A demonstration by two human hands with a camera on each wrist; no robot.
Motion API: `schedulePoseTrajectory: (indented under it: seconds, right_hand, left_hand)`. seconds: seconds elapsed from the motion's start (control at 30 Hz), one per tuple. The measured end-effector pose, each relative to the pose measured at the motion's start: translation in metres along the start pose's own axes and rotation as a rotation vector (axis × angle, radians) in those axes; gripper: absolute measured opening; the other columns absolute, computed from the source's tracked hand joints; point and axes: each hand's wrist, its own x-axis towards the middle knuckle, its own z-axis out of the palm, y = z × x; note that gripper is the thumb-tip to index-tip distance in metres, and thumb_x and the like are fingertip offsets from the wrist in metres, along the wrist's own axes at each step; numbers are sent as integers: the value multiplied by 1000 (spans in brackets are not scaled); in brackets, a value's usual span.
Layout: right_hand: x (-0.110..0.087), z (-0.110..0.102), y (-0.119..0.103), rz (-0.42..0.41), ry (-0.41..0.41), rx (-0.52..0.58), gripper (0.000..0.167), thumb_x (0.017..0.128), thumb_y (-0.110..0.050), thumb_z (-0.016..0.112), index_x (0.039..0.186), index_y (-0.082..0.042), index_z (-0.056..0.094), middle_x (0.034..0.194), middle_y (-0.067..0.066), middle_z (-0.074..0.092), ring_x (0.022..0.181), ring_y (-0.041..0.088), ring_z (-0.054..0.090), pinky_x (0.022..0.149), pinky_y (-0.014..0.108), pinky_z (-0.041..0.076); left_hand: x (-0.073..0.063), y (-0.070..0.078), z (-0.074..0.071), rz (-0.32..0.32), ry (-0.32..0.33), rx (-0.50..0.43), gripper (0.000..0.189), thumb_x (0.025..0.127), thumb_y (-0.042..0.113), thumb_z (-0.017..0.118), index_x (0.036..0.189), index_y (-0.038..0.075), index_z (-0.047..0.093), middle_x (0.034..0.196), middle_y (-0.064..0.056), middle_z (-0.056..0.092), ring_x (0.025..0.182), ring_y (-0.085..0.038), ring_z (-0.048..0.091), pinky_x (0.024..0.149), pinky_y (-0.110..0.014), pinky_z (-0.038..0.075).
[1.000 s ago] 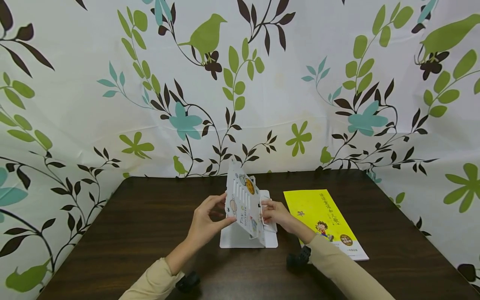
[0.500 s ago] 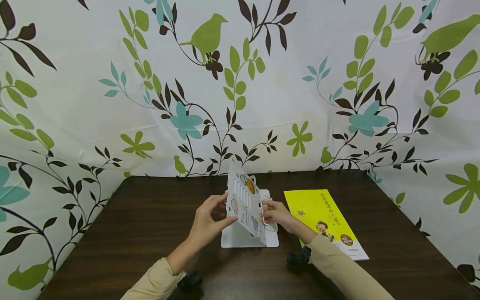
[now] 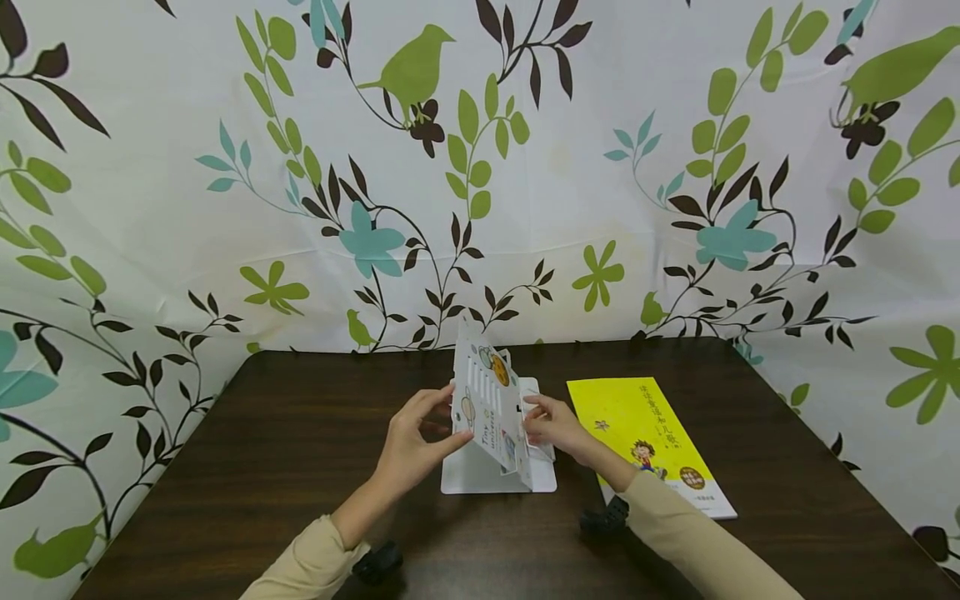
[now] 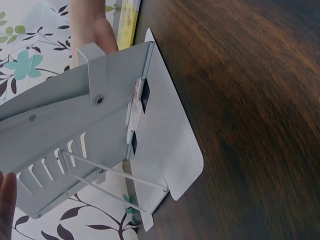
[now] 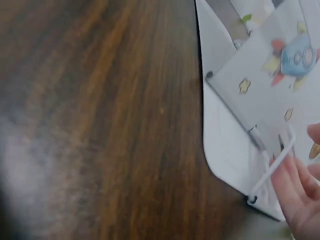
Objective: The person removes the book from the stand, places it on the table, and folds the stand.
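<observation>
A white metal book stand (image 3: 487, 417) with cartoon prints and the words "Tiny universe" stands on the table, its slotted panel tilted up from a flat base plate (image 4: 165, 135). My left hand (image 3: 412, 442) pinches the panel's left edge, thumb on the printed face and fingers behind. Only its fingertips (image 4: 7, 202) show in the left wrist view. At the stand's right side my right hand (image 3: 553, 427) has its fingers around a thin white wire rod (image 5: 272, 170) that rises from the base. In the left wrist view, two wire legs (image 4: 110, 172) join base and slots.
A yellow book (image 3: 637, 425) with a cartoon child on its cover lies to the right, partly under my right forearm. The dark wooden table (image 3: 300, 450) ends at a patterned curtain (image 3: 555, 167).
My right hand has shifted slightly at the stand's right side, its fingers a little more bent. My left hand and the stand keep nearly the same place.
</observation>
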Motion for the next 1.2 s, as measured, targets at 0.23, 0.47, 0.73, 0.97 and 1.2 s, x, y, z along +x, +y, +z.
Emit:
schedulePoseTrajectory:
  seconds: [0.23, 0.47, 0.73, 0.97, 1.2]
  right_hand:
    - [-15, 1, -21, -167, 45, -199, 52, 83, -21, 65, 128, 0, 48, 103, 13, 58, 91, 24, 57, 73, 33, 50]
    - [-33, 10, -40, -323, -41, -160, 59, 82, -21, 66, 131, 1, 42, 116, 17, 51, 105, 34, 50, 86, 48, 45]
    - [-39, 24, -47, -454, -85, -241, 68, 77, -30, 71, 134, -10, 40, 131, 9, 42, 115, 26, 44, 92, 44, 43]
    - [-36, 31, -51, -498, -72, -280, 68, 76, -32, 73, 133, -10, 43, 125, 6, 42, 111, 21, 45, 91, 41, 44]
    - [-34, 34, -51, -496, -31, -299, 67, 74, -30, 74, 131, -9, 46, 120, 4, 45, 107, 18, 47, 89, 38, 46]
  left_hand:
    - [-2, -11, -6, 5, -20, 26, 56, 63, -4, 78, 114, -6, 56, 96, -18, 59, 82, -32, 60, 62, -38, 54]
    - [-9, -52, -6, -106, -72, 85, 47, 68, 4, 77, 111, -2, 59, 96, -15, 62, 84, -26, 61, 63, -31, 53]
    - [-13, -102, -6, -190, -210, 200, 37, 75, 15, 73, 107, 0, 62, 100, -10, 65, 89, -24, 62, 70, -32, 52]
    - [-8, -112, -2, -196, -375, 239, 28, 77, 9, 70, 102, -2, 64, 100, -14, 65, 92, -29, 61, 77, -42, 50]
    - [-8, -113, 10, -170, -434, 253, 16, 74, -5, 67, 90, -3, 66, 89, -12, 66, 82, -24, 61, 71, -37, 51]
